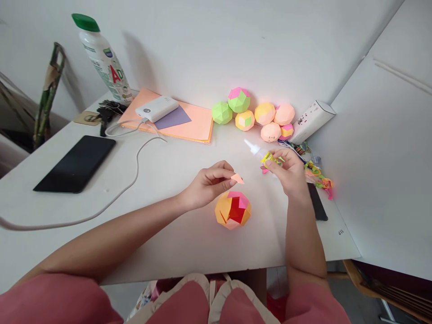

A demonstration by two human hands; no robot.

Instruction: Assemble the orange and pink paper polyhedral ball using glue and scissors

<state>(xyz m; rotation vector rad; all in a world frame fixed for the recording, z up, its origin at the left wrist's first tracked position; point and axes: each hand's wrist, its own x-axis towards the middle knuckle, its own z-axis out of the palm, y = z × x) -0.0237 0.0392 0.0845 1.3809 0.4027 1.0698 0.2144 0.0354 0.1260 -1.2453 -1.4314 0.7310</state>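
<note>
My left hand (214, 182) pinches a small peach paper piece (237, 178) between thumb and fingers. Just below it on the table sits a faceted paper ball (221, 209) in orange, pink and peach, with an opening that shows a red inside. My right hand (286, 168) is closed around a small glue bottle (266, 158) with a yellow label. The bottle is tilted, its white nozzle pointing up and to the left. A scrap of pink paper (265, 170) shows beneath the bottle.
Several finished paper balls (239, 100) cluster by the wall. Peach paper sheets (199, 123) lie under a white power bank (157, 109), whose cable (137, 166) crosses the left side. A dark tablet (76, 164), a tall bottle (104, 63), a white box (312, 120) and paper scraps (317, 175) surround the workspace.
</note>
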